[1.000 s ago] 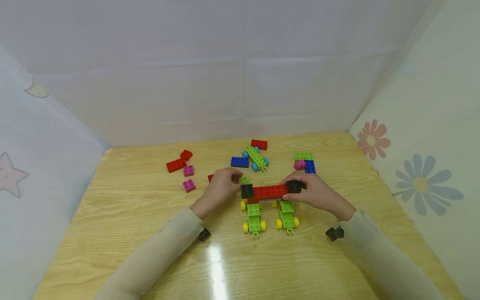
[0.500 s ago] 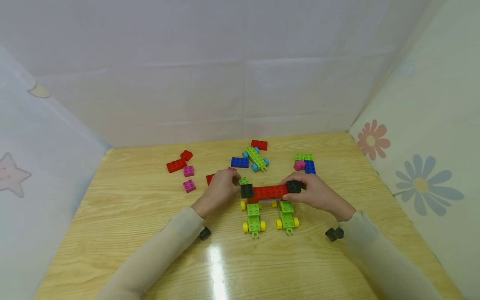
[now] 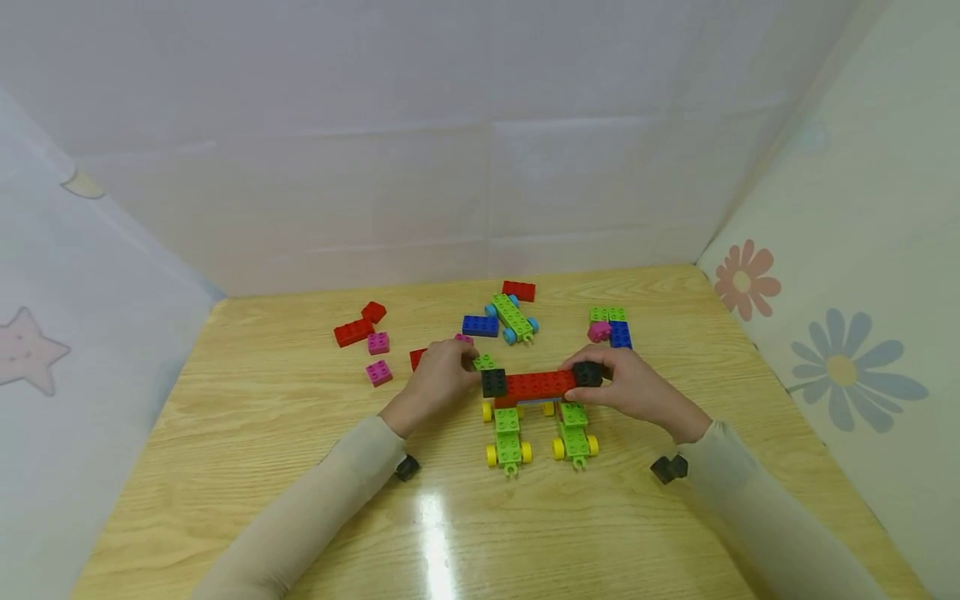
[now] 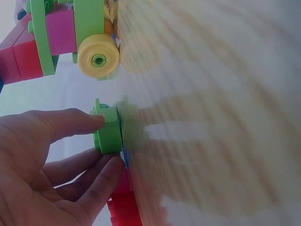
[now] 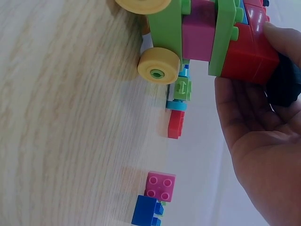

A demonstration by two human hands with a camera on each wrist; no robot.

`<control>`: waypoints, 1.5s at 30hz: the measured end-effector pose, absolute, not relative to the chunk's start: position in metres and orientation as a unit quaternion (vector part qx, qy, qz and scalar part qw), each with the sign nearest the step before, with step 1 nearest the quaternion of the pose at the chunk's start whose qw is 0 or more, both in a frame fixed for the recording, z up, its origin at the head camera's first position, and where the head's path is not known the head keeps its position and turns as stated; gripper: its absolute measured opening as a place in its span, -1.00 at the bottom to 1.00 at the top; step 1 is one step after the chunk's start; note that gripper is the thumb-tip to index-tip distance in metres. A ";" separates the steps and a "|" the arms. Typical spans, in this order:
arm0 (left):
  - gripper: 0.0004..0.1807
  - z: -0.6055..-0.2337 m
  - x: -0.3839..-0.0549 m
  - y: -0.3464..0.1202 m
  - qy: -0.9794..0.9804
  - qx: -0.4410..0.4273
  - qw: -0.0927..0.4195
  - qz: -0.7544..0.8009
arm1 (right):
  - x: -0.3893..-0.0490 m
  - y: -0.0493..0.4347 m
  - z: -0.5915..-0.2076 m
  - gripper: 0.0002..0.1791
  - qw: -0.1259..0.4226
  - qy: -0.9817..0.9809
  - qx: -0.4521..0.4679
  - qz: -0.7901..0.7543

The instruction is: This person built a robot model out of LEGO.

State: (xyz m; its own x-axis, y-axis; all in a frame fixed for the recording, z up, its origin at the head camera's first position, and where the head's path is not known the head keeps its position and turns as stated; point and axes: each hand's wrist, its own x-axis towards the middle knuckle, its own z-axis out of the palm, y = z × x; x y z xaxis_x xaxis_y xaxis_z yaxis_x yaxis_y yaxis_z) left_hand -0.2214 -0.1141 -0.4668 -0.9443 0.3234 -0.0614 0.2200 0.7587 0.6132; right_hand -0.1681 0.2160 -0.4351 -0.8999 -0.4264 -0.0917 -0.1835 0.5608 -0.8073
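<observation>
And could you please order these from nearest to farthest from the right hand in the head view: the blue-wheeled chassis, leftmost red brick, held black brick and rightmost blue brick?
1. Black brick: in the right hand's grip.
2. Rightmost blue brick: just beyond the hand.
3. Blue-wheeled chassis: back, left.
4. Leftmost red brick: far left.

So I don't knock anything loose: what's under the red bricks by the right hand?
A green piece, then a pink brick, then a green base with yellow wheels. The red bricks' joined underside is covered.
</observation>
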 end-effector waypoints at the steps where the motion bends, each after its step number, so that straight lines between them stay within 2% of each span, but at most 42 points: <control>1: -0.70 -0.467 -0.221 -0.114 0.934 0.146 0.082 0.316 | -0.168 0.216 -0.435 -0.65 0.140 0.873 -0.175 -0.434; 17: -0.62 -0.462 -0.222 -0.122 0.925 0.151 0.085 0.337 | -0.168 0.215 -0.431 -0.65 0.139 0.874 -0.172 -0.432; 25: -0.59 -0.457 -0.225 -0.132 0.918 0.144 0.066 0.364 | -0.170 0.214 -0.432 -0.65 0.135 0.875 -0.168 -0.433; 36: -0.56 -0.433 -0.223 -0.154 0.899 0.106 0.050 0.422 | -0.177 0.199 -0.431 -0.62 0.130 0.883 -0.172 -0.417; 45: -0.57 -0.407 -0.213 -0.171 0.865 0.123 0.031 0.486 | -0.189 0.178 -0.430 -0.60 0.149 0.873 -0.177 -0.428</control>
State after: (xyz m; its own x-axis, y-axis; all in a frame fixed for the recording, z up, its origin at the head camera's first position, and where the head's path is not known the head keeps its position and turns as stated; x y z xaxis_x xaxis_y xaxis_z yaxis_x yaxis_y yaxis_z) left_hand -0.2130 -0.1706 -0.4069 -0.9681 0.2419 0.0659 0.1821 0.4976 0.8481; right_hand -0.1886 0.1778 -0.4296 -0.8924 -0.4379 -0.1087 -0.1820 0.5699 -0.8013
